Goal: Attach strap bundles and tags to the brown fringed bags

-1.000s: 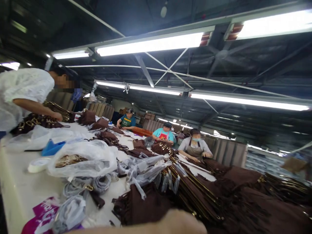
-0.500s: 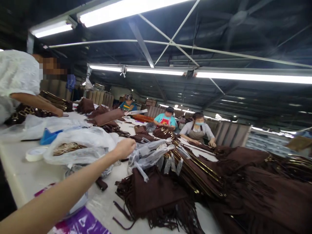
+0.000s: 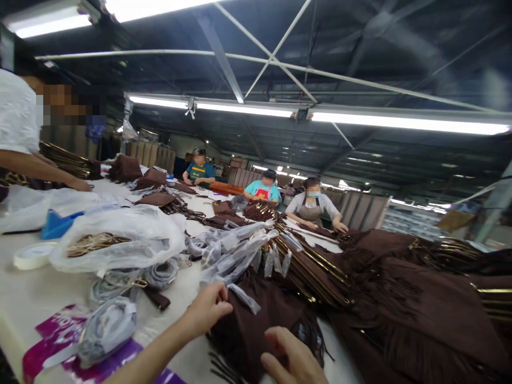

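Dark brown fringed pieces (image 3: 256, 320) lie in front of me, with grey plastic-wrapped straps (image 3: 234, 253) across their top. My left hand (image 3: 210, 312) is at the left edge of the nearest brown piece, just below the wrapped straps; its fingers are curled, and whether they grip anything is hidden. Over the lower part of the same piece is my right hand (image 3: 294, 357), thumb and fingers apart, holding nothing. Brown pieces with gold-coloured metal bars (image 3: 316, 266) are stacked behind and to the right.
A clear plastic bag (image 3: 132, 240), a tape roll (image 3: 34, 256), a blue object (image 3: 60, 224) and coiled wrapped straps (image 3: 108, 325) lie on the left. More brown pieces (image 3: 432, 309) are heaped right. A person's arm (image 3: 48, 170) reaches in at far left; others work across the table.
My left hand has come back and down from the wrapped straps. My right hand has entered at the bottom. A brown piece held up across the table is no longer raised, and the view has shifted.
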`<action>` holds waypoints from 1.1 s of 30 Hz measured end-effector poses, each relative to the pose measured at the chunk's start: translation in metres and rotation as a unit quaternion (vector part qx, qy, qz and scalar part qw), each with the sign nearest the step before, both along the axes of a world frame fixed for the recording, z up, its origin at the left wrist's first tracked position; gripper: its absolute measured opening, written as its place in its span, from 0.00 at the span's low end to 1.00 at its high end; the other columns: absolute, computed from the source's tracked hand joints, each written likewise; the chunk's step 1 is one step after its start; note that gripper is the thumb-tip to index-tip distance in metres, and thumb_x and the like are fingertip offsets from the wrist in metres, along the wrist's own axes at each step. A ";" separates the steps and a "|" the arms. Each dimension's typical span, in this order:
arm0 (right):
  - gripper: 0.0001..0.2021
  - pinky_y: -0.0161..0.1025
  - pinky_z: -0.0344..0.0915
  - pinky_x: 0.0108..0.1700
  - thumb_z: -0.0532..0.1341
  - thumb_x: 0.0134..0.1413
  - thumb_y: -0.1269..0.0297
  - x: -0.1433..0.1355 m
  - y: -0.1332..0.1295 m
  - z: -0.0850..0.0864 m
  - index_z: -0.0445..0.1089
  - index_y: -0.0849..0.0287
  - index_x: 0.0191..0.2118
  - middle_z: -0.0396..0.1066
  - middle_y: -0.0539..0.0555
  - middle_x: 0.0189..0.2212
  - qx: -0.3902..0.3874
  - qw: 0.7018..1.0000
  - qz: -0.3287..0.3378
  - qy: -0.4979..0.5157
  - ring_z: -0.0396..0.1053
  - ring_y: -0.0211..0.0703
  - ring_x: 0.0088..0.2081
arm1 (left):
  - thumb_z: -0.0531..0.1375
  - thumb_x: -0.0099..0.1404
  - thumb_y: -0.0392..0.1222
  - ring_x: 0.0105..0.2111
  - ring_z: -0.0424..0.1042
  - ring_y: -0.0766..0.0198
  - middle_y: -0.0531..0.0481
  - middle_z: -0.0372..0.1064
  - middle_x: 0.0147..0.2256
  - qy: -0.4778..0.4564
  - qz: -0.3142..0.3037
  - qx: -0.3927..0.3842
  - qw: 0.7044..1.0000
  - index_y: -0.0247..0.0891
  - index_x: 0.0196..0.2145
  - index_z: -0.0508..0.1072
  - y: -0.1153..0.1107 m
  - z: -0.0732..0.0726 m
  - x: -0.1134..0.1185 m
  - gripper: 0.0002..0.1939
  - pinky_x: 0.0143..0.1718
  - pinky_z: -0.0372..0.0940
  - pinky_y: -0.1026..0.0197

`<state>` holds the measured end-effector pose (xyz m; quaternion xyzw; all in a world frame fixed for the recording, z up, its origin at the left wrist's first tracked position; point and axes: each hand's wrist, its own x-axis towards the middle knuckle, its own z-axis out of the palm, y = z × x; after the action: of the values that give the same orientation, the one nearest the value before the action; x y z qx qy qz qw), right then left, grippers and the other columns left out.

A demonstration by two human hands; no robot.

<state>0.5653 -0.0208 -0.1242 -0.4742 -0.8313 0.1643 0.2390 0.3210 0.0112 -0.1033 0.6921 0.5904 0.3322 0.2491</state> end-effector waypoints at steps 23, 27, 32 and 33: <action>0.24 0.37 0.69 0.48 0.50 0.42 0.79 0.060 -0.069 -0.013 0.73 0.56 0.43 0.77 0.55 0.43 0.082 0.986 -0.028 0.144 0.74 0.45 0.46 | 0.52 0.56 0.24 0.58 0.61 0.53 0.40 0.59 0.60 0.112 -0.188 0.244 0.945 0.39 0.56 0.63 -0.080 -0.007 0.075 0.31 0.57 0.59 0.51; 0.25 0.36 0.70 0.49 0.48 0.43 0.80 0.066 -0.071 -0.014 0.73 0.57 0.45 0.77 0.56 0.46 0.103 0.990 0.014 0.099 0.74 0.43 0.48 | 0.53 0.68 0.31 0.51 0.65 0.52 0.42 0.68 0.52 0.250 -0.262 0.402 0.841 0.38 0.46 0.70 -0.079 0.000 0.095 0.11 0.51 0.59 0.51; 0.24 0.36 0.71 0.51 0.49 0.50 0.81 0.089 -0.062 0.000 0.75 0.56 0.46 0.77 0.57 0.47 0.194 0.979 0.057 0.011 0.75 0.44 0.49 | 0.55 0.70 0.36 0.35 0.66 0.58 0.49 0.70 0.33 0.341 -0.283 0.443 0.779 0.37 0.33 0.69 -0.070 0.012 0.100 0.07 0.41 0.59 0.53; 0.24 0.36 0.71 0.51 0.50 0.51 0.81 0.093 -0.060 0.004 0.75 0.56 0.47 0.77 0.57 0.47 0.210 0.976 0.062 -0.004 0.75 0.44 0.49 | 0.55 0.70 0.37 0.35 0.66 0.58 0.49 0.70 0.33 0.349 -0.284 0.437 0.779 0.37 0.33 0.69 -0.068 0.017 0.099 0.07 0.39 0.59 0.54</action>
<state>0.6582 -0.0809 -0.1198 -0.3618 -0.8759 -0.0020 0.3192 0.4195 -0.0571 -0.0861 0.9313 0.2052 0.2046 -0.2206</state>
